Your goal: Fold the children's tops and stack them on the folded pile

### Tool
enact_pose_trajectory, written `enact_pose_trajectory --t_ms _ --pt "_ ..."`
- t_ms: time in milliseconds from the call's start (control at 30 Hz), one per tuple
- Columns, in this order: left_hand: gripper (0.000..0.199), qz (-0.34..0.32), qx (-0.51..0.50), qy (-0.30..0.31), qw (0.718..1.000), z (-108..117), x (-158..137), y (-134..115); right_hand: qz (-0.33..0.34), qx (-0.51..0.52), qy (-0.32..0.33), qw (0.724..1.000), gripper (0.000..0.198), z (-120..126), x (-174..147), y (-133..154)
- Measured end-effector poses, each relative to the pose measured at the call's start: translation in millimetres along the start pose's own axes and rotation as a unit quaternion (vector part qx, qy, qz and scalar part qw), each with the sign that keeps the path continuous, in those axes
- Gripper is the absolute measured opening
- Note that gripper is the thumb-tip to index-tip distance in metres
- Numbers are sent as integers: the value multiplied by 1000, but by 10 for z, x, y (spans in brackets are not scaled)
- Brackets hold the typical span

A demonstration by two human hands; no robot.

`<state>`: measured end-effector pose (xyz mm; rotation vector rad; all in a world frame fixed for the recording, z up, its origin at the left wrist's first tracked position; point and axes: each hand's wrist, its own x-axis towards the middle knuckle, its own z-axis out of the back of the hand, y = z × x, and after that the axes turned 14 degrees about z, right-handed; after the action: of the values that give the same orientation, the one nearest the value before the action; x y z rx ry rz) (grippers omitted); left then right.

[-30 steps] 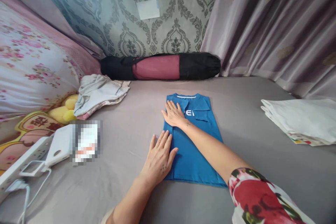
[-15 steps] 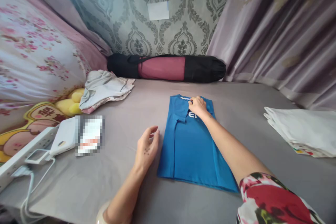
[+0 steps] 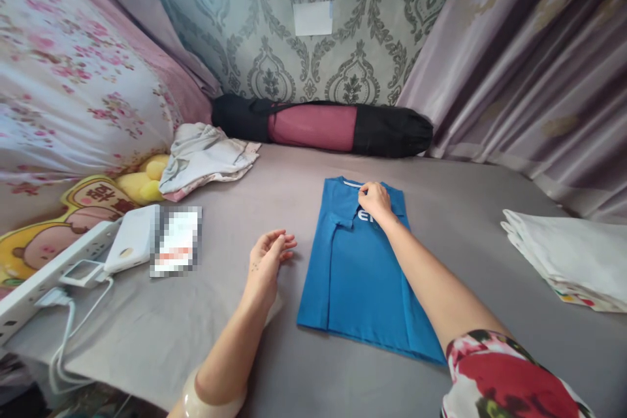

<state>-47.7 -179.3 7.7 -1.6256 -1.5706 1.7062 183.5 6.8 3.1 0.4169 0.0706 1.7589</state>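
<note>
Our right hand (image 3: pixel 375 201) pinches the blue, white-lettered cloth shirt (image 3: pixel 365 281) at twelve o'clock.
At nine, our left hand (image 3: pixel 267 256) curls, fingers free.

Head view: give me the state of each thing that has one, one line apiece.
Blue T-shirt: lying flat, sides folded inward
Right hand: fingers bent near the collar, grip unclear
Left hand: apart from the blue T-shirt, loosely open
White fabric on the right: folded in layers
Light-grey clothes on the left: loosely heaped
Yoga mat bag: filled, lying along the wall
Power strip: plug inserted
Right curtain: hanging in folds
</note>
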Motion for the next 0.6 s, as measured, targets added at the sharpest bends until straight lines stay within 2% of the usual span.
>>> enact_pose_trajectory --t_ms 233,467,600 --pt "45 7 -12 6 1000 1 -9 -1 40 62 -26 997 29 75 -33 328" --pt "45 -5 4 9 1000 1 -32 -6 101 0 60 993 39 14 -237 717" --pt "45 -5 16 10 1000 -2 -41 -10 154 -49 86 983 45 -27 -346 868"
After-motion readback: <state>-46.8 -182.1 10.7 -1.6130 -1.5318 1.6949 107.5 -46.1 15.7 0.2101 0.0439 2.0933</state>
